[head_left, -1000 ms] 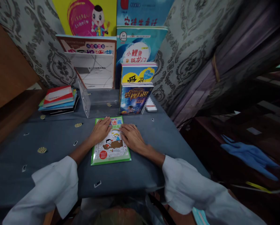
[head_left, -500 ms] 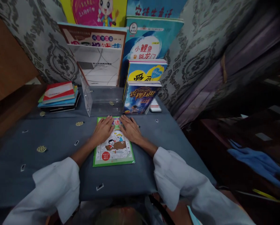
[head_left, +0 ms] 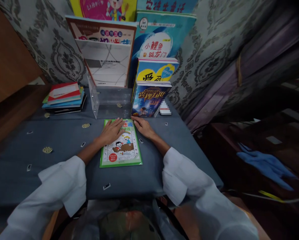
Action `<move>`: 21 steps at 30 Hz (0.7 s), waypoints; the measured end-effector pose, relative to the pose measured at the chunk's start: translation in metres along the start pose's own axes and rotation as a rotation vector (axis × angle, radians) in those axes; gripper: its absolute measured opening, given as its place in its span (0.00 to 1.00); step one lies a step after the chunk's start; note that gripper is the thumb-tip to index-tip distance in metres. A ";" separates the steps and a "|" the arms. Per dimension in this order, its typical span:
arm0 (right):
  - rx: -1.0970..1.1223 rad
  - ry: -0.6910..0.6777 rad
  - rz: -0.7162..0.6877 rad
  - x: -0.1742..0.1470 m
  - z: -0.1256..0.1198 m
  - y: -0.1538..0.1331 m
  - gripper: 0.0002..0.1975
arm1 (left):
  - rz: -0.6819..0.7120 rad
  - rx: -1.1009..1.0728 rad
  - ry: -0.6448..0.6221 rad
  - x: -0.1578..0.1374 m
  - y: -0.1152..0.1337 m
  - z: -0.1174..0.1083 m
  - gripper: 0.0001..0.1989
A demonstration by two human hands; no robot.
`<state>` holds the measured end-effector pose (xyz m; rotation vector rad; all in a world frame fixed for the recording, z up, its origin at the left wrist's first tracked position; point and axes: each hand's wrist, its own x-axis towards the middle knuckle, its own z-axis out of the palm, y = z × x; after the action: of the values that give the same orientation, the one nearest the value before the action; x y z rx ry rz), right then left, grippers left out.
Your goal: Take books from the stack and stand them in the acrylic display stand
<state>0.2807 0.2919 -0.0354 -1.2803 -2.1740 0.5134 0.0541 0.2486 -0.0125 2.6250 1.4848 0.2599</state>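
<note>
A children's picture book [head_left: 120,160] with a green border and a cartoon cover lies flat on the cloth-covered table. My left hand [head_left: 111,131] rests on its upper left part, palm down, fingers stretched out across the title. At the upper right corner of the book is my right hand [head_left: 143,127], its fingers extended towards that corner and its palm beside the right edge. Whether the fingertips have any of the cover between them is hidden. The book is shut.
Behind the book stands a clear acrylic rack [head_left: 109,110] holding several books upright, with a blue novel [head_left: 149,100] at its front right. A stack of books [head_left: 64,93] lies at the left. A patterned curtain [head_left: 202,60] hangs behind. The grey tablecloth [head_left: 66,133] carries small printed motifs.
My right hand has slid off the cover to the upper right corner, uncovering more of the title. The left hand stays on the book. The camera view has shifted slightly.
</note>
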 end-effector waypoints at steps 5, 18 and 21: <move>0.057 0.005 -0.016 0.003 0.001 0.007 0.21 | 0.132 0.039 -0.077 0.011 0.009 -0.002 0.27; -0.095 0.004 -0.033 -0.004 0.001 -0.008 0.22 | 0.587 -0.018 -0.163 -0.036 0.063 0.001 0.26; -0.138 0.001 -0.038 -0.006 0.000 -0.010 0.22 | 0.606 -0.029 -0.164 -0.042 0.065 0.005 0.27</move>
<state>0.2763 0.2821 -0.0313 -1.3079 -2.2621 0.3526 0.0880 0.1791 -0.0094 2.9164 0.6034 0.1064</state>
